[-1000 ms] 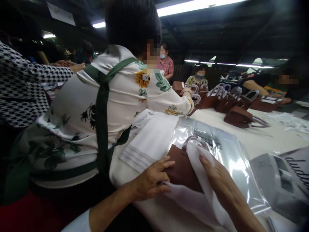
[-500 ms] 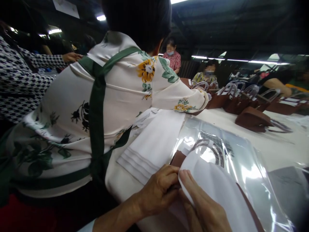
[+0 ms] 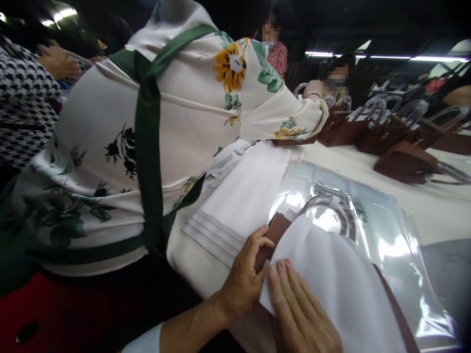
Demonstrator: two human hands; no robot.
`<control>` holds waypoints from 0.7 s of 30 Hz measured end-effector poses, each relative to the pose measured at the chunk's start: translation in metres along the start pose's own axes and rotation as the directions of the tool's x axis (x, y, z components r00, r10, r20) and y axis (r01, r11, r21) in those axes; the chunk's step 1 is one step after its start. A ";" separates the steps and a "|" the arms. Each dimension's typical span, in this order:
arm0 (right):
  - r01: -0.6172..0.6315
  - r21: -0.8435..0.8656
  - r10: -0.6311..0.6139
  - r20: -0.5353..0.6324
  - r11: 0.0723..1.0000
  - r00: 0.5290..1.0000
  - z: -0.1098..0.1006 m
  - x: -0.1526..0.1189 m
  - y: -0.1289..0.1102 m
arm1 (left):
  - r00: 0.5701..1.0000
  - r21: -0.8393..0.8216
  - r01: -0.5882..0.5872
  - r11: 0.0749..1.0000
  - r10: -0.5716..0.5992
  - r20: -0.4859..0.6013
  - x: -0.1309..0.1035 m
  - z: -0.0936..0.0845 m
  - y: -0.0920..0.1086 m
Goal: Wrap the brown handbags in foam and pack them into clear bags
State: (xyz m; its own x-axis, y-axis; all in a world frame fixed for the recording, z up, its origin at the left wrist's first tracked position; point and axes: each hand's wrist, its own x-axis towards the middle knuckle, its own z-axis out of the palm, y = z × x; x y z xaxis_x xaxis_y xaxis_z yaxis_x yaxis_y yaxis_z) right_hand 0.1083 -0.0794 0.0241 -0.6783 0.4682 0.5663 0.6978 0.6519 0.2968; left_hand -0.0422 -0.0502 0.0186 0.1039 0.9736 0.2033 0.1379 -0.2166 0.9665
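Note:
A brown handbag [image 3: 277,229] lies in front of me, mostly covered by a soft white sheet [image 3: 342,274]. Its wrapped handle [image 3: 348,213] arches out beyond the sheet's far edge. My left hand [image 3: 245,277] is closed around the bag's left side, fingers on the brown material and thumb close to the sheet's edge. On top of the sheet, my right hand [image 3: 303,306] rests flat, its fingers stretched out and side by side near that left edge. Whatever lies under the sheet is hidden.
Clear plastic bags [image 3: 390,235] lie beneath and beyond the handbag. Left of them is a stack of folded white sheets [image 3: 239,206]. A co-worker in a floral top [image 3: 191,132] leans in close on the left. Several brown handbags [image 3: 405,159] stand farther along the pale table [image 3: 342,169].
My right hand has gone from pinching the sheet's edge to lying flat on it. My left hand has shifted from the pinch to the handbag's side. The view has tilted downward.

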 end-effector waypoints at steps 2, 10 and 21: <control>0.002 -0.003 -0.002 0.008 1.000 1.000 0.002 0.000 -0.001 | 0.998 -0.082 0.013 0.997 -0.017 -0.054 0.000 0.006 -0.003; -0.109 0.101 0.116 -0.064 0.989 0.991 0.008 0.006 -0.008 | 0.950 0.018 -0.268 0.963 0.268 -0.158 0.004 0.000 -0.010; -0.599 0.569 0.536 0.300 0.563 0.789 -0.024 0.023 0.112 | 0.577 0.171 -0.796 0.580 0.644 0.502 0.030 -0.023 -0.018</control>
State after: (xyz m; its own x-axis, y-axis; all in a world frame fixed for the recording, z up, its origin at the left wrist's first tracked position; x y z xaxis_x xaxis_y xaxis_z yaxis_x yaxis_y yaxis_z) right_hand 0.1769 -0.0102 0.0891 -0.2305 0.8979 0.3751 0.6684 0.4262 -0.6096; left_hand -0.0646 -0.0154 0.0114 0.6436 0.3862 0.6607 0.1659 -0.9132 0.3721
